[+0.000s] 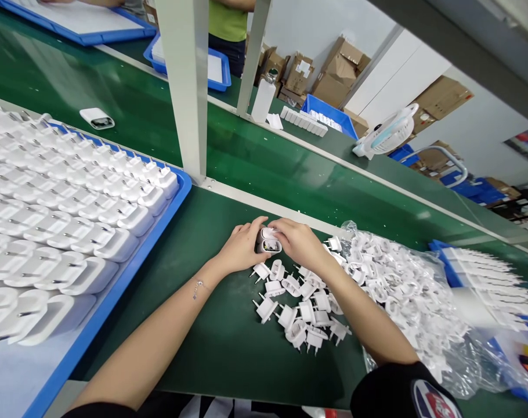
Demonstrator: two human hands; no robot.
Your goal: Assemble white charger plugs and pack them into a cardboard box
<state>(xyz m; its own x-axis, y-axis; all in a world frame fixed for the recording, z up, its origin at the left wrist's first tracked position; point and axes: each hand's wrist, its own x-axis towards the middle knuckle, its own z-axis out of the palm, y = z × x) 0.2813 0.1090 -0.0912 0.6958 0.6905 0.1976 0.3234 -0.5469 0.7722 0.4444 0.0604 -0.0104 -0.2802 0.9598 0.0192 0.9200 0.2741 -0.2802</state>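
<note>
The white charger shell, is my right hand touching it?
Touching. The head view shows the right hand with its fingertips resting on top of the white charger shell, no gap visible.

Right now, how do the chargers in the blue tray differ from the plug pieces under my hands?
The chargers lie in neat rows; the plug pieces lie scattered. The chargers sit in the blue tray; the plug pieces lie on the green mat. The chargers look bigger than the plug pieces. Both are white.

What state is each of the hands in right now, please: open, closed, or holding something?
Left hand: closed on the white charger shell.
Right hand: closed on the same shell, fingers on its top.
</note>
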